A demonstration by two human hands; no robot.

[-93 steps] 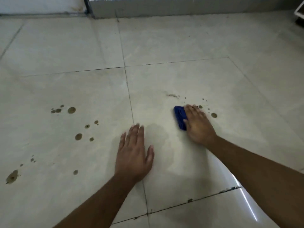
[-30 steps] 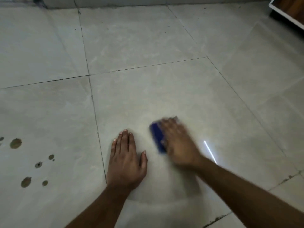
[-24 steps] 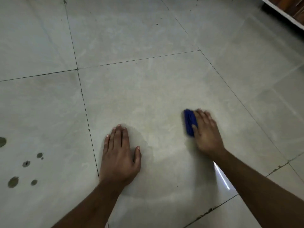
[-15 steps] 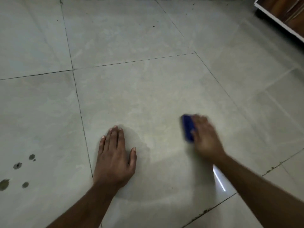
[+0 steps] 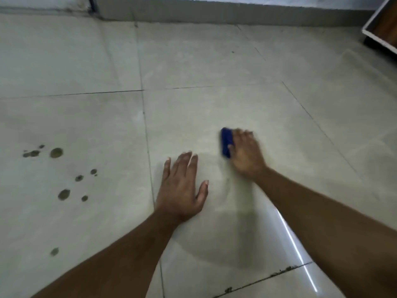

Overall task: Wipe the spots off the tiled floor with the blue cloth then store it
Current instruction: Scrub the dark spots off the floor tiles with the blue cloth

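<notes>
Right hand [image 5: 246, 153] presses the blue cloth [image 5: 226, 142] flat on the tiled floor [image 5: 204, 67]. Fingers look stretched over it rather than wrapped round, but the hand is motion-blurred, so can't tell for sure. Cloth pokes out past the thumb side of those fingers, bunched into a small pad. Left hand [image 5: 182, 190] lies flat on the tile, fingers straight and spread, holding nothing (looks like a prop for body weight).

Risks, imo:
- Spots [image 5: 56, 152] all sit well left of the left hand's fingers, on the next tile across the grout line. The tile under the cloth looks spot-free already. Scrubbing on there wastes strokes and the brown cluster gets missed.
- Cloth only pinned by palm pressure, so a fast stroke could leave it behind or roll it up.
- Tile near the right forearm has a glossy sheen, poss. wet. A propped left palm could skid on that.
- Dragging a dirty cloth across may smear the spots instead of lifting them.

Hard to read:
- Most of the cloth is under the right hand, size and fold unknown.
- Lowest spot near the left forearm is blurry, more may be cut off at frame left.
- Wooden furniture [image 5: 384, 29] clipped at top right, can't tell if it's the storage place.
</notes>
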